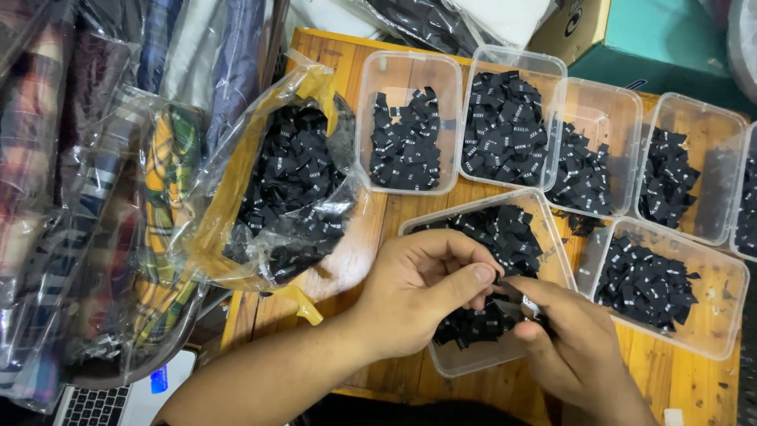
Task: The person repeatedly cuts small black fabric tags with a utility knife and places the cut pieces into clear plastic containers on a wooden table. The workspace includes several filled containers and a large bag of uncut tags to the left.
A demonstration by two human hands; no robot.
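While both hands are meeting low in the middle of the frame, the left hand (422, 280) and the right hand (572, 347) are pinching together a small black woven label (514, 290) with fingertips closed on it. They are hovering over a clear rectangular plastic box (473, 359) full of the same labels. Six more such boxes (408, 122) are lying on the wooden table (347, 260) toward the upper right, and a torn clear plastic bag (292, 177) of labels is lying at the centre left.

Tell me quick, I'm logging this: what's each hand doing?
Left hand: closed, pinching a black label.
Right hand: closed on a small label piece.
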